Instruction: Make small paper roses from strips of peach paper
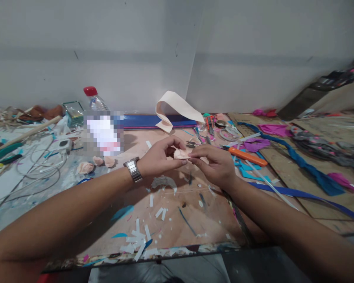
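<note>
Above the middle of the table my left hand, with a metal watch on its wrist, holds a small peach paper flower between thumb and fingers. My right hand pinches the flower's right edge, its thumb and forefinger pressed together. Part of the flower is hidden by the fingers. Three similar peach paper roses lie on the left side of the table. A long cream paper strip curls up at the back, beyond both hands.
Right of my hands lies an orange cutter beside blue paper scraps. A red-capped bottle stands at the back left. White paper bits litter the front. Green-handled pliers and a white charger with cable are left.
</note>
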Available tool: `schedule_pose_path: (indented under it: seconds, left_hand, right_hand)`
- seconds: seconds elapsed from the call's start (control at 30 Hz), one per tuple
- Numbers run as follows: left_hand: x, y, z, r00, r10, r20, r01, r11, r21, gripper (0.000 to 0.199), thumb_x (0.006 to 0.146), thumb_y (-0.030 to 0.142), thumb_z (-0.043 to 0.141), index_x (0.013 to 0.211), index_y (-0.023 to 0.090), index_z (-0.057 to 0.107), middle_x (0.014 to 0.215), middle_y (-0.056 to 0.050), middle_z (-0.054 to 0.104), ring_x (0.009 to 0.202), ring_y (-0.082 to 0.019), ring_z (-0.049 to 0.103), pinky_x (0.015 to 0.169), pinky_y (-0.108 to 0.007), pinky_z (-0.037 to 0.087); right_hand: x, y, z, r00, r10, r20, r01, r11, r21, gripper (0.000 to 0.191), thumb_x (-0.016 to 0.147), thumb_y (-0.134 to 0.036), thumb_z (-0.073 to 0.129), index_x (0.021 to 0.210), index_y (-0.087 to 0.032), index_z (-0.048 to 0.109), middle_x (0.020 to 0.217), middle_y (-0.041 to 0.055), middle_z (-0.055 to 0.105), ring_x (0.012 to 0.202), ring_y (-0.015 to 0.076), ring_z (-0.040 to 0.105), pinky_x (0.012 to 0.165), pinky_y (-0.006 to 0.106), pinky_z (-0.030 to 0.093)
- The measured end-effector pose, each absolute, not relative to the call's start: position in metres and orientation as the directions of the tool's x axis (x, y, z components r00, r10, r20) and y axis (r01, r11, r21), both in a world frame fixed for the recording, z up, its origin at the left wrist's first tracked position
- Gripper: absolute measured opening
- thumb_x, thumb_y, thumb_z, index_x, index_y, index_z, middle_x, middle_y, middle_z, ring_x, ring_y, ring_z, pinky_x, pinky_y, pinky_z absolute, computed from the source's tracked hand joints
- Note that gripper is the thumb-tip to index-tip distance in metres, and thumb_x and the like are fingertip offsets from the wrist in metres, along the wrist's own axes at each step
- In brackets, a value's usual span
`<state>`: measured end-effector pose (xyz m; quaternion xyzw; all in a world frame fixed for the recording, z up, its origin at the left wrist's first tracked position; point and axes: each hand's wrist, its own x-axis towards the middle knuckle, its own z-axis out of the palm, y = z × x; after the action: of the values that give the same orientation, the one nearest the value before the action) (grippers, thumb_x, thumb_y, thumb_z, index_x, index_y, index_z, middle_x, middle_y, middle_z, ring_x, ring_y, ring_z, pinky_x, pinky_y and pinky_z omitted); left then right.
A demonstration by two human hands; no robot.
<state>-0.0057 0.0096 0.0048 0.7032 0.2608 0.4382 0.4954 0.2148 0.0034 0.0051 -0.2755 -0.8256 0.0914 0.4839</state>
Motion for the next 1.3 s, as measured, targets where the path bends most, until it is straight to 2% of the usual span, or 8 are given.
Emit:
schedule_pose_path:
  seconds: [0.13, 0.33, 0.53, 0.7, 0.87, 1.0, 1.17, 1.3]
  left_hand:
    - [-0.007, 0.010, 0.005, 0.478, 0.799, 0.364, -0.015, -0.407, 0.913, 0.029, 0.080, 0.027, 0.079, 0.099, 0.017, 0.058, 0.088, 0.000, 0.058, 0.067, -0.008, 0.050, 0.060, -0.021, 0.041]
    - [-0.008, 0.010, 0.005, 0.496, 0.760, 0.420, 0.015, -0.491, 0.871, 0.022, 0.082, 0.024, 0.076, 0.096, 0.017, 0.061, 0.094, -0.003, 0.066, 0.071, -0.010, 0.056, 0.062, -0.022, 0.044]
    - [-0.007, 0.007, 0.007, 0.495, 0.769, 0.405, 0.037, -0.484, 0.874, 0.021, 0.083, 0.027, 0.076, 0.092, 0.016, 0.060, 0.085, 0.000, 0.062, 0.063, -0.007, 0.050, 0.057, -0.020, 0.040]
    - [-0.006, 0.008, 0.004, 0.488, 0.779, 0.394, 0.026, -0.464, 0.885, 0.022, 0.083, 0.025, 0.076, 0.095, 0.017, 0.060, 0.084, 0.000, 0.062, 0.066, -0.008, 0.053, 0.059, -0.020, 0.041]
    - [-0.005, 0.008, -0.003, 0.500, 0.780, 0.376, -0.024, -0.422, 0.906, 0.017, 0.083, 0.017, 0.072, 0.095, 0.017, 0.060, 0.098, -0.005, 0.067, 0.082, -0.013, 0.063, 0.071, -0.024, 0.051]
    - [-0.003, 0.009, -0.005, 0.485, 0.795, 0.365, -0.030, -0.402, 0.915, 0.017, 0.082, 0.015, 0.071, 0.095, 0.017, 0.060, 0.100, -0.006, 0.068, 0.083, -0.014, 0.066, 0.074, -0.028, 0.054]
    - [-0.002, 0.009, -0.004, 0.424, 0.774, 0.470, 0.056, -0.541, 0.839, 0.012, 0.083, 0.016, 0.071, 0.093, 0.016, 0.064, 0.105, -0.009, 0.069, 0.091, -0.017, 0.066, 0.080, -0.029, 0.055]
    - [-0.004, 0.007, -0.002, 0.435, 0.773, 0.462, 0.052, -0.534, 0.844, 0.018, 0.087, 0.025, 0.074, 0.100, 0.016, 0.065, 0.104, -0.008, 0.069, 0.087, -0.015, 0.065, 0.076, -0.027, 0.053]
  right_hand:
    - [0.215, 0.005, 0.003, -0.398, 0.520, 0.756, 0.357, 0.847, -0.394, 0.004, 0.090, -0.026, 0.076, 0.093, -0.026, 0.078, 0.086, 0.0055, 0.080, 0.084, 0.0230, 0.076, 0.079, 0.037, 0.061]
    - [0.215, 0.005, 0.001, -0.446, 0.504, 0.739, 0.349, 0.859, -0.375, 0.012, 0.092, -0.024, 0.072, 0.100, -0.026, 0.081, 0.094, 0.0065, 0.081, 0.089, 0.0216, 0.077, 0.081, 0.034, 0.061]
    - [0.215, 0.002, 0.004, -0.441, 0.444, 0.780, 0.361, 0.883, -0.298, 0.018, 0.090, -0.018, 0.075, 0.105, -0.025, 0.082, 0.094, 0.0072, 0.081, 0.086, 0.0205, 0.077, 0.078, 0.033, 0.063]
    - [0.214, 0.003, 0.004, -0.433, 0.419, 0.798, 0.363, 0.891, -0.271, 0.016, 0.089, -0.016, 0.075, 0.102, -0.022, 0.082, 0.092, 0.0081, 0.081, 0.084, 0.0201, 0.077, 0.078, 0.031, 0.063]
    - [0.213, 0.005, 0.002, -0.434, 0.438, 0.788, 0.362, 0.885, -0.292, 0.012, 0.091, -0.019, 0.073, 0.098, -0.023, 0.081, 0.097, 0.0087, 0.079, 0.089, 0.0211, 0.077, 0.080, 0.033, 0.064]
    - [0.212, 0.005, 0.002, -0.438, 0.437, 0.786, 0.359, 0.886, -0.293, 0.014, 0.091, -0.016, 0.072, 0.099, -0.023, 0.082, 0.100, 0.0091, 0.078, 0.091, 0.0210, 0.076, 0.082, 0.033, 0.064]
    - [0.211, 0.005, 0.002, -0.415, 0.462, 0.784, 0.380, 0.871, -0.312, 0.014, 0.092, -0.018, 0.071, 0.099, -0.024, 0.082, 0.096, 0.0080, 0.077, 0.088, 0.0210, 0.075, 0.080, 0.034, 0.063]
    - [0.211, 0.005, 0.001, -0.412, 0.479, 0.776, 0.384, 0.863, -0.329, 0.010, 0.090, -0.017, 0.073, 0.095, -0.023, 0.081, 0.096, 0.0084, 0.077, 0.088, 0.0210, 0.075, 0.080, 0.034, 0.062]
